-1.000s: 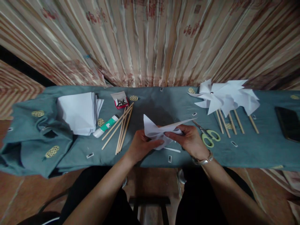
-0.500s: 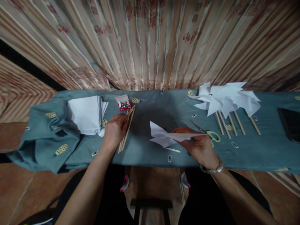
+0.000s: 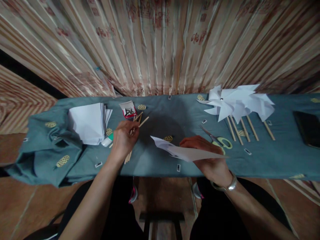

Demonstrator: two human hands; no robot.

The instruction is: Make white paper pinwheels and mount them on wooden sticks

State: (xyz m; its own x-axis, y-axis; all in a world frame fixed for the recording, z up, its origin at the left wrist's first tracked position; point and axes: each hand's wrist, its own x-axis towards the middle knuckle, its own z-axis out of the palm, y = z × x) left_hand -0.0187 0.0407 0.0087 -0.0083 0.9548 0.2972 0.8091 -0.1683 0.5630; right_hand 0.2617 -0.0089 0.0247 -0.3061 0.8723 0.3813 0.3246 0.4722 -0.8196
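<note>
My left hand (image 3: 124, 137) is closed around a thin wooden stick (image 3: 144, 121), whose end pokes out past the fingertips. Below that hand, several more wooden sticks (image 3: 128, 157) lie on the cloth, partly covered by it. A folded white paper pinwheel (image 3: 186, 154) is pinched in my right hand (image 3: 214, 169), tilted nearly edge-on to me. The thumb and fingers are partly hidden behind the paper. Just beyond my left hand stands an open red and white box (image 3: 129, 113) of shiny metal pins. A white glue bottle with a green cap (image 3: 107, 141) lies beside the left wrist.
A stack of white paper squares (image 3: 87, 123) rests at the left on the green tablecloth (image 3: 160, 168). Scissors with pale green handles (image 3: 224, 142) lie beyond my right hand. Several finished pinwheels on sticks (image 3: 240, 103) are at the right, then a dark phone (image 3: 308, 127).
My left hand has lifted a stick, which now angles out to the right. My right hand has turned the paper pinwheel flatter and moved it slightly nearer to me.
</note>
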